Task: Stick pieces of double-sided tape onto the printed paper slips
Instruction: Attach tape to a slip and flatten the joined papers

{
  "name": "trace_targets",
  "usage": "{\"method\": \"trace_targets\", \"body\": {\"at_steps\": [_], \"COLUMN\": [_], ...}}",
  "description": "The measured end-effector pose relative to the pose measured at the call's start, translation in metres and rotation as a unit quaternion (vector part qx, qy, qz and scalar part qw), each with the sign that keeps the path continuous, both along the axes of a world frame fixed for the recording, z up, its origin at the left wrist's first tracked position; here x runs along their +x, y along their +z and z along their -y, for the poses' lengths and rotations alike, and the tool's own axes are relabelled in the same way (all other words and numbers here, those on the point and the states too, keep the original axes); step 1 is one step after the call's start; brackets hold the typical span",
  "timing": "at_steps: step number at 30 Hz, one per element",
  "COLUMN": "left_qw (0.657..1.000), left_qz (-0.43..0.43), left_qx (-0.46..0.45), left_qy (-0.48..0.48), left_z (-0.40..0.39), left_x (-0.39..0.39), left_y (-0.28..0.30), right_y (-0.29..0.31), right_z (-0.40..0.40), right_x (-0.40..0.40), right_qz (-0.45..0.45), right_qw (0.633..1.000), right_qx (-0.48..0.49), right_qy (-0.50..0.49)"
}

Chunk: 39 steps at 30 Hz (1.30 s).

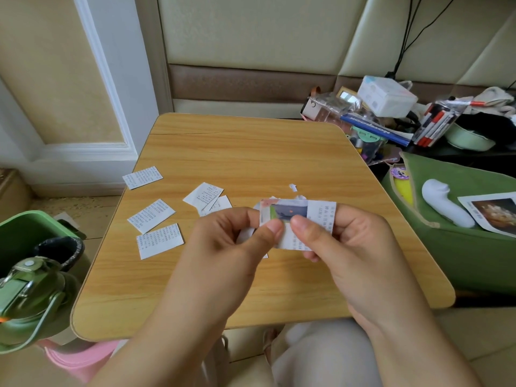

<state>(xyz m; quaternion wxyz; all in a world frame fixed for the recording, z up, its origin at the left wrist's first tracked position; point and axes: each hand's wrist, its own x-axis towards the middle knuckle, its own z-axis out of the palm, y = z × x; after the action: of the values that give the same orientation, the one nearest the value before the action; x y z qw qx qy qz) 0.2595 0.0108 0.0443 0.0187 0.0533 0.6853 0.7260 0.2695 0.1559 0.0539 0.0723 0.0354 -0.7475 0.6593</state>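
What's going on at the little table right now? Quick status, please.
Left hand and right hand both pinch one printed slip above the wooden table. Five more slips lie left, one overhanging the edge. Nothing in the way.

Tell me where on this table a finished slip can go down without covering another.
Free: the far half of the table, beyond the small scraps, and the near strip before its front edge. Crowded: the left side, where printed slips lie scattered, and the middle under both hands.
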Motion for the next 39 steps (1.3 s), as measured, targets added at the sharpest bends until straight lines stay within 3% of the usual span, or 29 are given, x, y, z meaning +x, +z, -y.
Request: {"method": "trace_targets", "body": {"at_steps": [5,9,13,16,19,25,36,39], "left_qw": [1.000,0.999,0.997,0.991,0.993,0.993,0.999,0.999], "left_qz": [-0.006,-0.019,0.054,0.100,0.054,0.054,-0.013,-0.004], "left_qx": [-0.012,-0.036,0.038,0.089,0.089,0.103,0.028,0.017], "left_qy": [-0.002,0.025,0.048,0.014,-0.050,-0.001,0.020,0.030], "left_z": [0.001,0.004,0.004,0.008,0.006,0.004,0.003,0.002], "left_x": [-0.001,-0.003,-0.008,-0.009,-0.007,-0.004,0.001,-0.001], "left_y": [0.003,-0.001,-0.008,-0.010,-0.009,-0.005,-0.008,-0.006], "right_y": [-0.005,-0.008,-0.012,-0.018,-0.019,-0.016,-0.010,-0.012], "right_z": [-0.004,-0.012,-0.021,-0.021,-0.019,-0.011,0.008,0.005], "right_x": [0.000,-0.002,-0.005,-0.006,-0.005,0.002,0.003,0.001], "right_qz": [0.013,-0.090,-0.170,-0.164,-0.160,-0.056,-0.011,0.009], "right_qw": [0.998,0.994,0.981,0.983,0.984,0.997,0.999,1.000], "right_qx": [-0.054,0.053,0.089,0.078,0.081,-0.043,0.035,-0.007], "right_qy": [0.027,-0.011,-0.017,0.000,0.009,-0.020,-0.022,-0.003]}}
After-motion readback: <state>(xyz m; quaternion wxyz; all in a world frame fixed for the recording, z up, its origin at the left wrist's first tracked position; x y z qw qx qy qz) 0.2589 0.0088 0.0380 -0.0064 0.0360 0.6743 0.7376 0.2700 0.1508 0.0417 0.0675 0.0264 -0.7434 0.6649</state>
